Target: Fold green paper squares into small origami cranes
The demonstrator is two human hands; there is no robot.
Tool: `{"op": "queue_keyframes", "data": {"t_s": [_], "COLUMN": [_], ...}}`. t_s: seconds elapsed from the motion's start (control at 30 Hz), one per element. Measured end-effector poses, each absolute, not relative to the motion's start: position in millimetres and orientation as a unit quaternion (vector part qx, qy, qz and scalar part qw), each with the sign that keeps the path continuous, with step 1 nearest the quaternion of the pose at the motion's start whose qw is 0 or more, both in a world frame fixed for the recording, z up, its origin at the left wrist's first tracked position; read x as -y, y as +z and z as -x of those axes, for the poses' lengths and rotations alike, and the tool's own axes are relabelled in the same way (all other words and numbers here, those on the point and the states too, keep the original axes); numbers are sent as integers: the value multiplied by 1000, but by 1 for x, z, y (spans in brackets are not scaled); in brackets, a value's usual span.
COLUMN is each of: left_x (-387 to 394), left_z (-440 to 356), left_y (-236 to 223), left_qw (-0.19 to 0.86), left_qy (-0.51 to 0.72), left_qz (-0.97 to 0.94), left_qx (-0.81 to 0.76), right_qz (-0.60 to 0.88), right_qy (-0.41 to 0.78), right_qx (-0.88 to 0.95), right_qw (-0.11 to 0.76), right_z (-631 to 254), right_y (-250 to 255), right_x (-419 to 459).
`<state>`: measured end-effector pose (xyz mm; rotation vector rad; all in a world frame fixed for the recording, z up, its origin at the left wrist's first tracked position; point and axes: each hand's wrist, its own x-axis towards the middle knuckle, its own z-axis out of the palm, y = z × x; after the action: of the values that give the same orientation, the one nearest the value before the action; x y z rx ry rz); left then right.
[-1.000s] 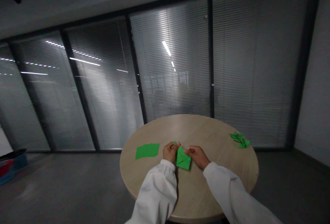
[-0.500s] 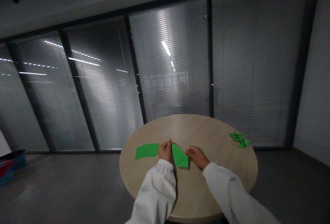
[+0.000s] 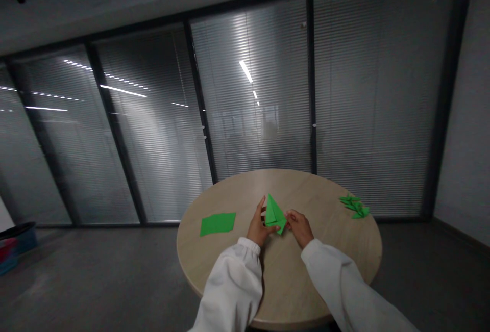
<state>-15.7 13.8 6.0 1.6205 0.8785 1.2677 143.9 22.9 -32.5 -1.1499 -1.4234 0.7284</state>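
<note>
A folded sheet of green paper (image 3: 274,212), pointed at the top with creases and flaps on its face, is held between my hands over the round table. My left hand (image 3: 260,227) grips its lower left side, the thumb across the front near the bottom and the fingers behind. My right hand (image 3: 299,226) pinches the right corner with thumb and forefinger. Left of my left hand, a flat stack or sheet of green paper (image 3: 218,224) lies on the table; I cannot tell how many layers it has.
The round wooden table (image 3: 314,281) stands before a glass partition with blinds (image 3: 252,118). Several folded green paper pieces (image 3: 355,206) lie in a heap near its right edge. On the floor at far left are dark and red-blue bins (image 3: 19,243).
The green paper has been lifted and turned, so its point now faces up. My left hand has shifted from its upper left edge to its lower side. My right hand moved slightly right.
</note>
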Motion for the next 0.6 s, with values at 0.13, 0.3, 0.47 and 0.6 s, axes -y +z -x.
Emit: {"op": "queue_keyframes", "data": {"t_s": [0.13,0.3,0.47,0.6], "left_x": [-15,-20,-22,-18], "left_z": [17,22,26,24], "left_y": [4,4,5,8], "left_qw": [380,292,252,266], "left_qy": [519,572,568,533], "left_qz": [-671,-656,-647,-665], "left_qx": [-368,-397,-442,-450], "right_qz": [498,487,485,494], "right_qy": [283,299,303,311], "right_qx": [580,603,614,607], "right_qw": [579,557,545,539], "right_z": [-142,-138,-134,-131], "right_y": [-33,-31,-28,-27], "right_x": [-24,-20,-15,-13]}}
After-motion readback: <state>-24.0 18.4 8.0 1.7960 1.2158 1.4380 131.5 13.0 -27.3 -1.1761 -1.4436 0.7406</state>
